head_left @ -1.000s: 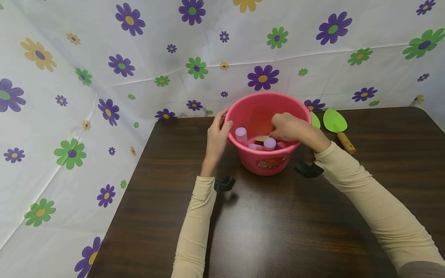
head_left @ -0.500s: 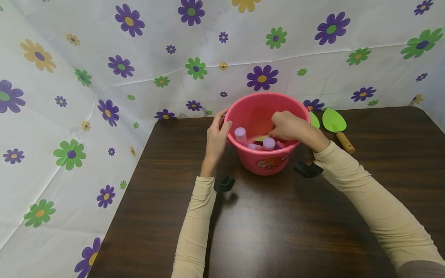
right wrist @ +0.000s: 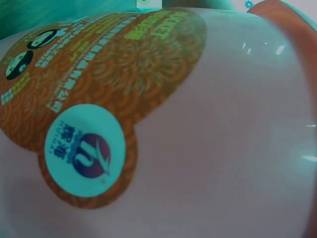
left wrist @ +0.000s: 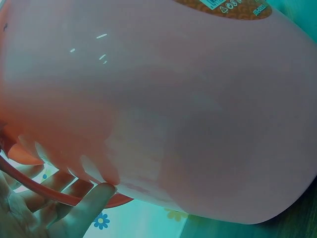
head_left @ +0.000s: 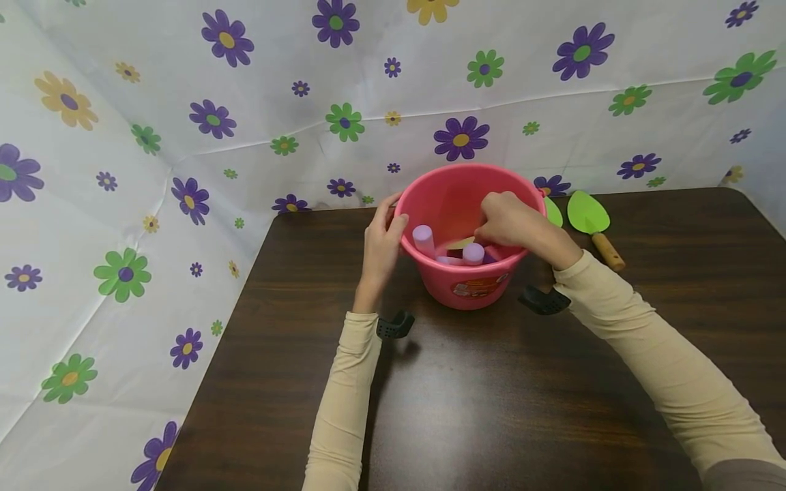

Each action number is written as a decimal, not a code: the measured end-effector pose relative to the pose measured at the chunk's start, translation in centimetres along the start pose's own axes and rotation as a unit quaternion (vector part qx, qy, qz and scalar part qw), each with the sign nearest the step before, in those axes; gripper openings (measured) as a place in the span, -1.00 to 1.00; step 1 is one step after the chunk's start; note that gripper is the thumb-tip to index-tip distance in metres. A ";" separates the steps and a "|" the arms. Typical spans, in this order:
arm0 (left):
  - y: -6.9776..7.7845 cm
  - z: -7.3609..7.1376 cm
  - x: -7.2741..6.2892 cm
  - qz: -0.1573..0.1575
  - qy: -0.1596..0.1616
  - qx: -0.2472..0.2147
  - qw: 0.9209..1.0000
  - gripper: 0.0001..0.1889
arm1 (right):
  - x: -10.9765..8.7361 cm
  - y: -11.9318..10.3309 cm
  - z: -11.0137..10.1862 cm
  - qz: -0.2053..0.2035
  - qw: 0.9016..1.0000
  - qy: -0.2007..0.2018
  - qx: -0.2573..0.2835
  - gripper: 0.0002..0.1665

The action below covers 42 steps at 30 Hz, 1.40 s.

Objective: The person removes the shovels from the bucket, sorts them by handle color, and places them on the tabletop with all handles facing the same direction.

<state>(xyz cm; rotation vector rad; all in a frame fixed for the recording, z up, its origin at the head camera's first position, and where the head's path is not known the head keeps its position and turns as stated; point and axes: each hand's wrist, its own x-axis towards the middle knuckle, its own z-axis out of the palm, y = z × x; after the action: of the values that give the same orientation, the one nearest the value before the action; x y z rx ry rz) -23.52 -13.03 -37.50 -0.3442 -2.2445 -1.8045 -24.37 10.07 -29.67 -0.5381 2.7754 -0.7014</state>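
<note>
A pink bucket point(head_left: 463, 290) stands upright toward the back of the table. My left hand point(head_left: 382, 242) grips its left rim, thumb at the front and fingers behind. In the left wrist view that hand point(left wrist: 54, 208) is at the rim beside the bucket's handle point(left wrist: 42, 191). My right hand point(head_left: 510, 221) reaches down inside the bucket with knuckles bent; its fingertips are hidden, and I cannot tell what they hold. Near them lies a yellow piece point(head_left: 459, 243). A light purple cylinder point(head_left: 423, 239) leans at the left inside, another purple cylinder point(head_left: 473, 254) at the front.
A green trowel point(head_left: 588, 213) with a wooden handle point(head_left: 608, 251) lies right of the bucket; another green blade point(head_left: 554, 213) is partly hidden behind the bucket. The dark wooden table point(head_left: 454, 409) meets a flowered curtain point(head_left: 258, 82) at back and left.
Inside the bucket, the yellow piece beside my right fingertips now shows at more of a slant. My left hand stays on the rim, and the whole view shifts slightly.
</note>
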 end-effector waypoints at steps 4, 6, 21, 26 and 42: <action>0.0 0.0 0.0 0.000 0.001 0.000 1.000 -0.45 | 0.0 -0.1 0.0 -0.004 1.000 0.008 0.003 -0.86; 0.0 0.0 0.0 0.000 0.002 0.001 1.000 -0.45 | 0.0 -0.1 0.1 -0.005 1.000 0.010 0.005 -0.86; 0.0 0.0 -0.1 -0.006 0.001 -0.002 1.000 -0.46 | -0.3 -0.2 0.0 -0.016 0.999 0.024 0.021 -0.86; 0.0 -0.1 -0.1 -0.005 0.001 0.001 1.000 -0.46 | -0.5 -0.2 0.0 -0.020 0.998 0.038 0.036 -0.84; 0.1 -0.3 -0.3 -0.005 -0.001 -0.003 1.000 -0.46 | -2.2 -0.8 -1.1 -0.006 0.994 0.094 0.062 -0.85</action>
<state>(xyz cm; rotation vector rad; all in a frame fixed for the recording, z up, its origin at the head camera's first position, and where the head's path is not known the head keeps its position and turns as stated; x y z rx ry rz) -23.18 -13.26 -37.45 -0.3367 -2.2467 -1.8178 -22.50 10.72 -28.07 -0.4878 2.8765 -0.9668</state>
